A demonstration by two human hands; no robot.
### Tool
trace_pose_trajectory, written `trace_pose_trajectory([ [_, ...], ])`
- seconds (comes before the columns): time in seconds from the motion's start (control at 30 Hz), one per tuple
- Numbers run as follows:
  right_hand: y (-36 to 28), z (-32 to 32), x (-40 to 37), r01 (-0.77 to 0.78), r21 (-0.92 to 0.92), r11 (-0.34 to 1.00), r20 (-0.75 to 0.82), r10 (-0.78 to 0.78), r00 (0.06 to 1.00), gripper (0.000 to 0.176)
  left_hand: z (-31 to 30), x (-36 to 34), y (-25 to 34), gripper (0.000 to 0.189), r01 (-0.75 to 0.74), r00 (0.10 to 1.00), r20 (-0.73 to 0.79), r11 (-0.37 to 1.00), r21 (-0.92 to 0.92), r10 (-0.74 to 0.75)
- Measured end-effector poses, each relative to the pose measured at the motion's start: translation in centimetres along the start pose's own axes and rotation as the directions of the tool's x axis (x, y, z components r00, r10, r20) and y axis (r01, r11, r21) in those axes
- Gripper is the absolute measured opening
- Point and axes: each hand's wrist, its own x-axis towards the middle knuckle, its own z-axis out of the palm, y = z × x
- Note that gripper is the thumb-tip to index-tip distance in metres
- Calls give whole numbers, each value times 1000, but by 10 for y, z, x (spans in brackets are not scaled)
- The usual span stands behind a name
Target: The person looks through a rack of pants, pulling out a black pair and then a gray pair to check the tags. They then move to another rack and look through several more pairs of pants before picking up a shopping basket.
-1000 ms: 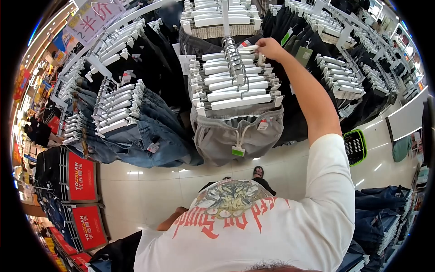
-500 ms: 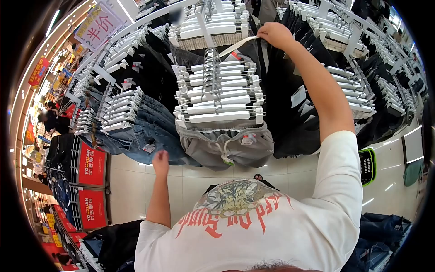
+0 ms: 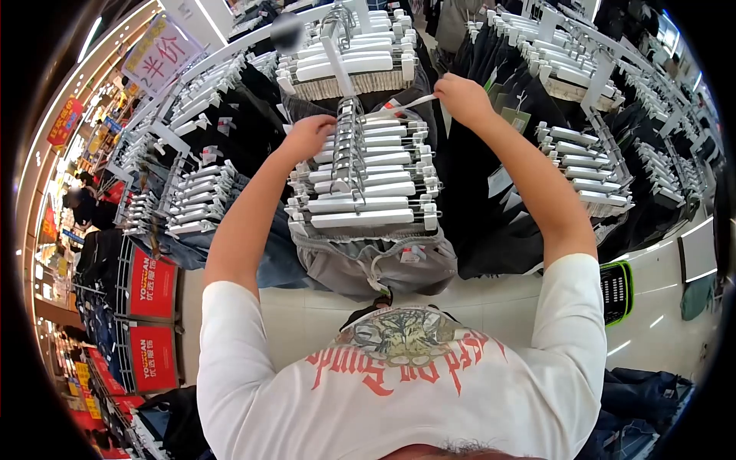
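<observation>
My right hand (image 3: 465,100) pinches the end of a pale drawstring (image 3: 414,102), stretched out to the right of the rack. The string runs back to dark grey trousers (image 3: 303,107) with a red tag, hanging behind a row of white hangers (image 3: 383,157). At the left end of that row is my left hand (image 3: 308,138), its fingers curled by the metal hooks (image 3: 349,146); what its fingertips grip, if anything, is hidden. Light grey drawstring trousers (image 3: 368,264) hang at the front of the same row.
Behind stands another group of white hangers (image 3: 360,65). Blue jeans (image 3: 264,222) hang on the left, black trousers (image 3: 479,199) on the right. A black basket with a green rim (image 3: 616,293) rests on the floor. Red sign panels (image 3: 152,284) stand at left.
My left hand has risen from in front of the jeans to the hangers. My right hand has come lower and nearer, still holding the drawstring, which now lies flatter.
</observation>
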Motion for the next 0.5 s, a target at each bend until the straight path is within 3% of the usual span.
trace_pose_trajectory([
  [0.03,0,0,0,-61,-22,998,3,61,998,10,-4,11,8,26,184,963,192,982,44,-189],
  [0.13,2,5,-2,-84,-31,996,-27,83,996,11,5,37,-15,27,-96,977,208,975,201,54],
  [0.17,1,8,-3,-100,-40,994,20,101,995,11,5,46,-23,28,-93,959,283,973,212,30],
  [0.3,-20,15,-10,-106,-1,994,115,106,988,13,15,61,-38,27,-218,938,283,975,31,201],
  [0.4,-35,24,-13,-153,50,987,196,141,970,12,16,74,-41,25,-102,950,304,992,74,75],
  [0.43,-41,25,-13,-160,54,986,225,144,964,11,19,78,-41,21,-44,956,287,998,-51,56],
  [0.5,-47,31,-12,-180,66,981,252,158,955,13,22,88,-43,19,-52,945,320,996,-69,71],
])
